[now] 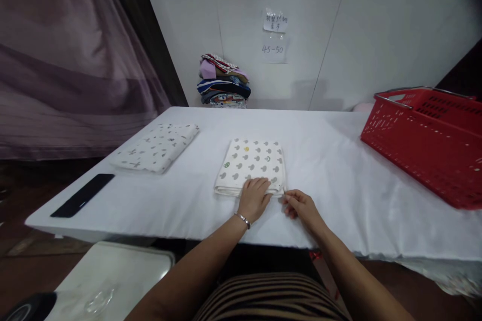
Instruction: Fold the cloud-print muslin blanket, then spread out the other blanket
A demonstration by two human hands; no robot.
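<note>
A cloth [250,158] lies mid-table, folded into a layered packet; the folding looks nearly done, with only its near-right corner apparently left to neaten. A second cloth [160,145] already lies folded to the left. The left hand [254,198] rests on the near edge, fingers extended over the top, not gripping. Just beyond that edge, the right hand [301,205] appears to pinch the corner between thumb and forefinger.

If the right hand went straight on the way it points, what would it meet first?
Likely the near right corner of the folded cloth under the left hand; whether the right hand touches it is unclear.
</note>
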